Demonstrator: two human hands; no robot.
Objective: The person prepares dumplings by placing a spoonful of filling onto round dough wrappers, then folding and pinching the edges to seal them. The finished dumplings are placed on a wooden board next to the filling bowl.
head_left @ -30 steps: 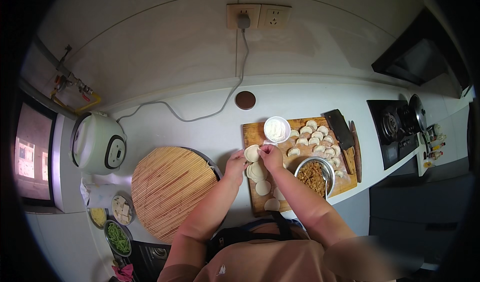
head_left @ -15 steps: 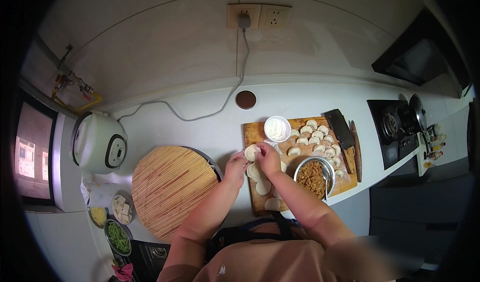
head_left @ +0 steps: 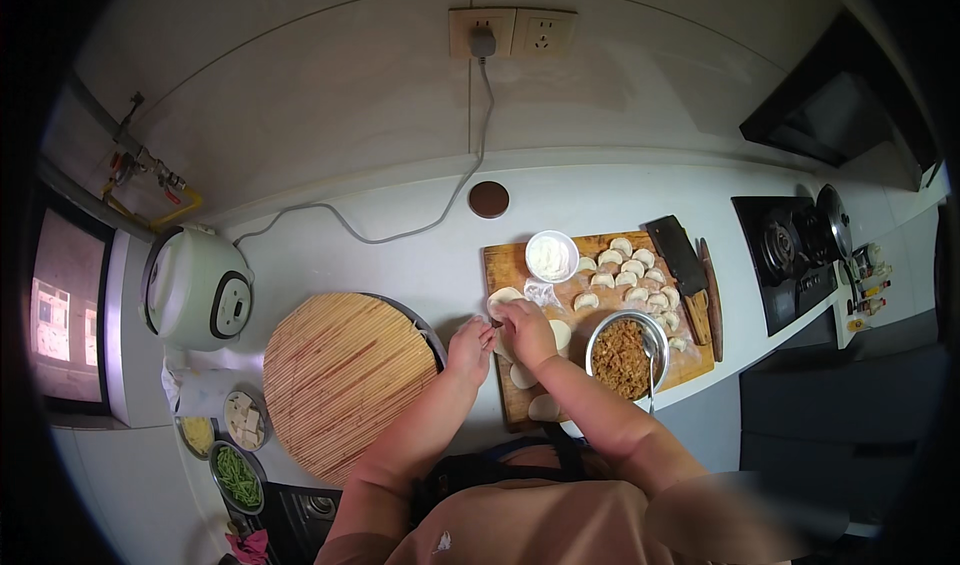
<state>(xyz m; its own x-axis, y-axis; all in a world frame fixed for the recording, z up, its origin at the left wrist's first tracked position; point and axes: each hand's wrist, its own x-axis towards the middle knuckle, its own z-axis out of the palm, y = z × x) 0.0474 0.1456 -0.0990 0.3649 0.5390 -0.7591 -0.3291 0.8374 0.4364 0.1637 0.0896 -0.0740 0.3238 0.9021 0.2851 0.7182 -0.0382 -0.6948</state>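
My left hand (head_left: 470, 347) and my right hand (head_left: 526, 331) meet over the left edge of a wooden cutting board (head_left: 512, 410). Their fingers are closed together at a round, pale dumpling wrapper (head_left: 505, 297), which shows just beyond the fingertips; its near edge is hidden. More flat wrappers (head_left: 522, 376) lie on the board below my hands. To the right of my right hand stands a steel bowl of brown filling (head_left: 620, 359) with a spoon (head_left: 652, 365) in it. Several folded dumplings (head_left: 632, 267) rest behind that bowl, and a white bowl of flour (head_left: 551, 257) sits at the board's far left.
A cleaver (head_left: 676, 255) and a rolling pin (head_left: 711, 300) lie along the board's right side. A round bamboo mat (head_left: 350, 385) takes up the left counter, with a rice cooker (head_left: 200, 287) behind it. Bowls of green vegetables (head_left: 238, 477) and pale slices (head_left: 244, 420) stand far left. A stove (head_left: 785, 255) is right.
My fingers have shifted toward me along the wrapper, from its sides to its near edge. My right hand has lowered over the board, and the view has moved slightly.
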